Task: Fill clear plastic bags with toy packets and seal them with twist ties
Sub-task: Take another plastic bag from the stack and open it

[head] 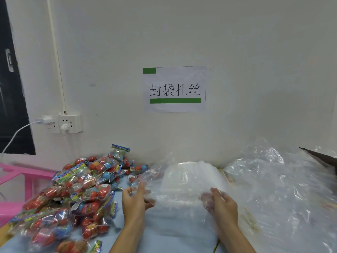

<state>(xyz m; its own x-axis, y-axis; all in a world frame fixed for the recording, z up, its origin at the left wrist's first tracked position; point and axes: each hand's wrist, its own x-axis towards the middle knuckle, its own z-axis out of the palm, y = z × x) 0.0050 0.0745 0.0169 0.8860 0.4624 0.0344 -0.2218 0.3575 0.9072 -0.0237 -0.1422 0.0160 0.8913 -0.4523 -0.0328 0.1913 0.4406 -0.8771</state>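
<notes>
A clear plastic bag (175,194) is spread between my two hands over the blue table. My left hand (134,201) pinches its left edge with thumb and fingers. My right hand (221,203) grips its right edge, fingers partly seen through the film. Behind it lies a stack of folded clear bags (193,172). A heap of toy packets (76,196) with red and blue toys lies to the left of my left hand. A thin green twist tie (216,246) shows under my right forearm.
A large crumpled mass of clear plastic (284,185) fills the right side. A pink plastic crate (16,181) stands at the far left. The white wall carries a paper sign (175,89) and a socket strip (62,124) with plugs and cable.
</notes>
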